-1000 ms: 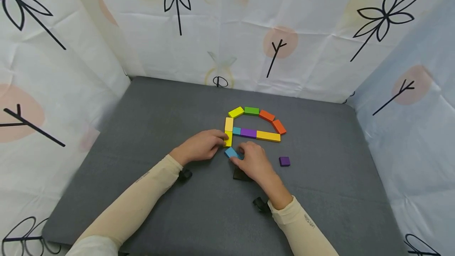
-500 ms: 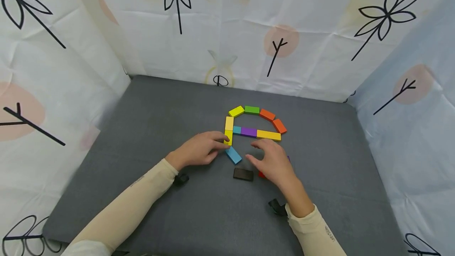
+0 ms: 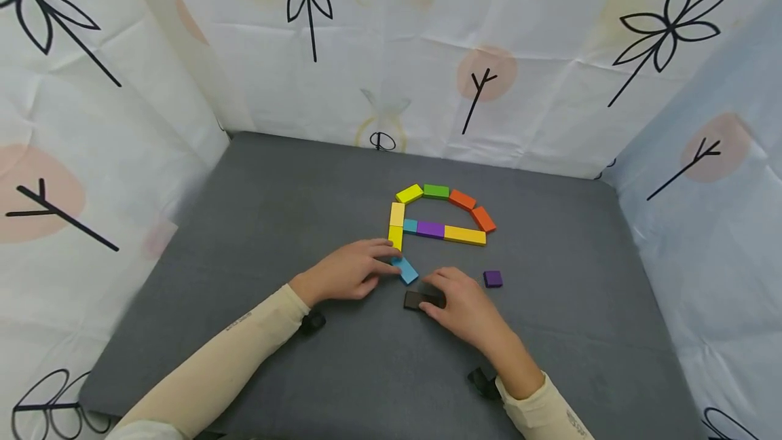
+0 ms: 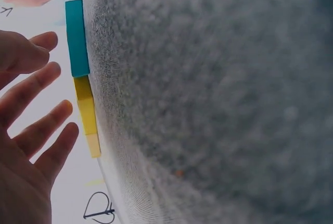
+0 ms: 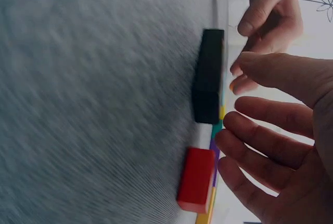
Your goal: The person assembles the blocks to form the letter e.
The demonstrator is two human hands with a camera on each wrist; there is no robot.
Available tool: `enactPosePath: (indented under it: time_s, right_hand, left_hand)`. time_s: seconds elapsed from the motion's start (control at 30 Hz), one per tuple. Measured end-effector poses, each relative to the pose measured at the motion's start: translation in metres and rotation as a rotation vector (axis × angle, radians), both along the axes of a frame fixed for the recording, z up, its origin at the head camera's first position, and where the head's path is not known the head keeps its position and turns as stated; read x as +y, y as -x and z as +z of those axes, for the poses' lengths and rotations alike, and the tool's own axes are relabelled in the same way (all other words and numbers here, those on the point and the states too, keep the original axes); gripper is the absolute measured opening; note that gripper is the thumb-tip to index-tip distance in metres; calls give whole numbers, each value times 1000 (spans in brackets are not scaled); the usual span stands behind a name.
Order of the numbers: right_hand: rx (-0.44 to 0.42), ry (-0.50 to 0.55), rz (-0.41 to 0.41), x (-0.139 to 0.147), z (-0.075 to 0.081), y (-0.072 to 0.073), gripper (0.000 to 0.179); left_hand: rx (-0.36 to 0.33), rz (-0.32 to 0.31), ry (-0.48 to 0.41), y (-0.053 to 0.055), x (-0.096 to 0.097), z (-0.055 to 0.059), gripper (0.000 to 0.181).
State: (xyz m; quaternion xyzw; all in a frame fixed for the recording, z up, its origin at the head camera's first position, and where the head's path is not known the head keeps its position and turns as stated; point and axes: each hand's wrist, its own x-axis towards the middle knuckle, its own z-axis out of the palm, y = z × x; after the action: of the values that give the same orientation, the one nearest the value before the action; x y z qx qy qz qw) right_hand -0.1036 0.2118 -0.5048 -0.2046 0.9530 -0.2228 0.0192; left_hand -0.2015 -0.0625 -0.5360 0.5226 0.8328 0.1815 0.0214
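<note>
My left hand reaches in from the left with fingers extended over the joint between a yellow block and a slanted light blue block. Its fingertips overlap both blocks in the head view. My right hand hovers at a black block lying below the blue one. Thumb and fingers are spread across that block, and the right wrist view has them just above the black block, not closed round it. A red block lies beside it, hidden under the right hand in the head view.
Yellow, green and orange blocks form an arch. A row with teal, purple and a long yellow-orange block runs below it. A separate purple block lies right. Patterned white cloth surrounds the grey table.
My right hand has let go of the light blue block, which now lies slanted below the yellow one, and moved right, then back over the black block. The left hand has shifted slightly down toward the blue block.
</note>
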Motion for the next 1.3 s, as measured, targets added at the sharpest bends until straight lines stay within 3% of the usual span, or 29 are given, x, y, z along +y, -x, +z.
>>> enactPosePath:
  time_s: [0.23, 0.67, 1.07, 1.3]
  right_hand:
    - [-31, -34, 26, -3, -6, -1, 37]
    - [-39, -60, 79, -3, -7, -1, 30]
    - [-5, -59, 40, 6, 2, 10, 32]
    - [-25, -66, 18, 7, -2, 9, 32]
  left_hand:
    - [28, -1, 74, 1, 2, 0, 37]
    - [10, 11, 81, 0, 5, 7, 36]
    - [24, 10, 92, 2, 4, 9, 35]
    - [17, 1, 72, -2, 4, 9, 35]
